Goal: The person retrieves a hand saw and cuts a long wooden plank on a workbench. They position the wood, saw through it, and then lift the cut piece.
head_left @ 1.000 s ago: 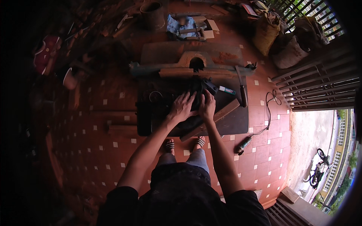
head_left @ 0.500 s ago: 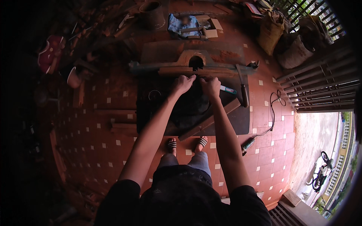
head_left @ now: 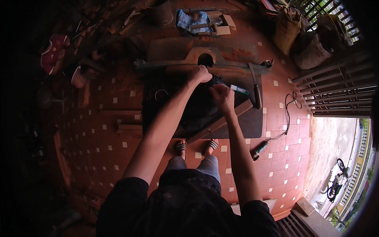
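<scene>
My left hand (head_left: 202, 74) is closed just in front of the arched opening in the wooden fence (head_left: 199, 53); what it holds, if anything, is hidden. My right hand (head_left: 222, 95) is curled closed a little nearer to me, over the dark worktable (head_left: 152, 114), its contents also hidden. A dark object (head_left: 215, 81) lies between the hands, too dim to name. Beside my right hand rests a white and green tube-shaped thing (head_left: 239, 89). Farther right lies a long narrow blade with a dark handle (head_left: 257, 96). A wooden strip (head_left: 213, 125) slants across the table below my right forearm.
A corded power tool (head_left: 259, 150) lies on the tiled floor at right. Beyond the table are a hammer (head_left: 205, 28) on an open box (head_left: 226, 23) and a bucket (head_left: 158, 11). Sacks (head_left: 287, 31) stand at far right. Two people (head_left: 53, 54) are at left.
My right hand has drawn back toward me, away from the fence. My left hand has shifted slightly right and forward, and the hands are no longer side by side.
</scene>
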`<state>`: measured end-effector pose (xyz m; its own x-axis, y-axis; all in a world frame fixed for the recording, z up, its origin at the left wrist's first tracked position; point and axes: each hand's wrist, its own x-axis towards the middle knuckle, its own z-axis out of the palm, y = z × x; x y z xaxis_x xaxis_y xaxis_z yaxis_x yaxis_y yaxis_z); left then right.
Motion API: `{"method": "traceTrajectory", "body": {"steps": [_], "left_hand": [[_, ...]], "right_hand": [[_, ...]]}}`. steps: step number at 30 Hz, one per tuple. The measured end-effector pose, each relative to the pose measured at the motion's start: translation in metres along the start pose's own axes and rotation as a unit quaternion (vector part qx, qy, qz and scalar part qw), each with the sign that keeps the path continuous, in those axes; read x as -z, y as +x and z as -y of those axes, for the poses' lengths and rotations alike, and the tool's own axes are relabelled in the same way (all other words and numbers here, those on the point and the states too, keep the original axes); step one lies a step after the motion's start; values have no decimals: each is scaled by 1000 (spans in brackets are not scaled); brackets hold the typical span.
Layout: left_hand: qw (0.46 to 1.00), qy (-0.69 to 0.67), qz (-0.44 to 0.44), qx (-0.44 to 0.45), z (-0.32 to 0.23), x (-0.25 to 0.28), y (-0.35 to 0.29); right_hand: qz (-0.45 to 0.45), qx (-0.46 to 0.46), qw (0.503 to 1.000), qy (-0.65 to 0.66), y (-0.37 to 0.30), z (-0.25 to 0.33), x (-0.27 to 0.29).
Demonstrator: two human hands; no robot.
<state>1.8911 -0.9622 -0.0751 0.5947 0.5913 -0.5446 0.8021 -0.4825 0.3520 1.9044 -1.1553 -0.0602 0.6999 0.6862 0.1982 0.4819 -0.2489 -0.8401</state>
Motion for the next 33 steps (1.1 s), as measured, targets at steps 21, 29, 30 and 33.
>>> {"method": "traceTrajectory", "body": {"steps": [21,29,30,33], "left_hand": [[994,-9,-78,-81,46,-3,-97],[946,-5,-248,-207,60,-17,-127],[945,20,-209,-252,60,-14,-137],[887,67,-224,-397,65,-26,-148]], "right_hand": [[224,189,930,-220,-16,8,37],[255,229,919,-194,-32,-5,62],[236,233,927,-177,-36,-6,63],[186,240,936,-179,-46,-12,59]]}}
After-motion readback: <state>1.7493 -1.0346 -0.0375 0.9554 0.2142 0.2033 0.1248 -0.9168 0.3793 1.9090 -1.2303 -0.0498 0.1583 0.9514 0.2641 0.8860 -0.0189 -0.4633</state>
